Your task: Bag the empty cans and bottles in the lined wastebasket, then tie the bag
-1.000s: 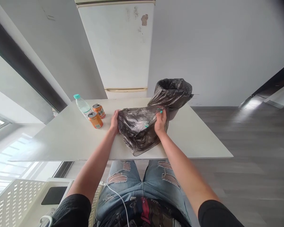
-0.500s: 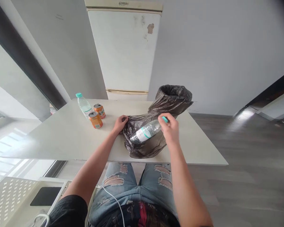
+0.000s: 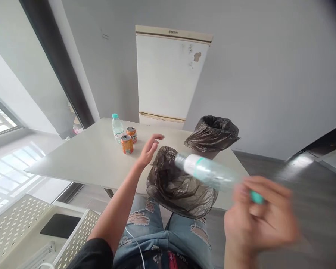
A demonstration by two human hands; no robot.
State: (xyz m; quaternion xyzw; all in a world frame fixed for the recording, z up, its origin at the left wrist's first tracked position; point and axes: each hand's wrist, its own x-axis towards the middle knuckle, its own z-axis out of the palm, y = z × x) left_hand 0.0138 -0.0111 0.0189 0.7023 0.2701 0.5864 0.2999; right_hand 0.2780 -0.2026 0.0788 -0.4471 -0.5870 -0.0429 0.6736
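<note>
My right hand (image 3: 259, 220) is low at the right, blurred by motion, closed round the teal-capped end of a clear plastic bottle (image 3: 208, 173) that points up and left in the air. My left hand (image 3: 150, 148) hovers open above the white table (image 3: 86, 160), fingers spread, just left of a crumpled dark plastic bag (image 3: 179, 186) that lies at the table's near edge. An upright water bottle (image 3: 117, 128) and two orange cans (image 3: 127, 144) stand at the table's far left.
A bin lined with a black bag (image 3: 212, 133) stands at the table's far right. A white fridge (image 3: 168, 74) is against the grey wall behind. A white perforated rack (image 3: 22, 231) sits low at the left. My knees in torn jeans are under the table edge.
My right hand pulled the bottle out of the dark bag and swung it down to the right. My left hand let go of the bag and opened. The camera turned to the right.
</note>
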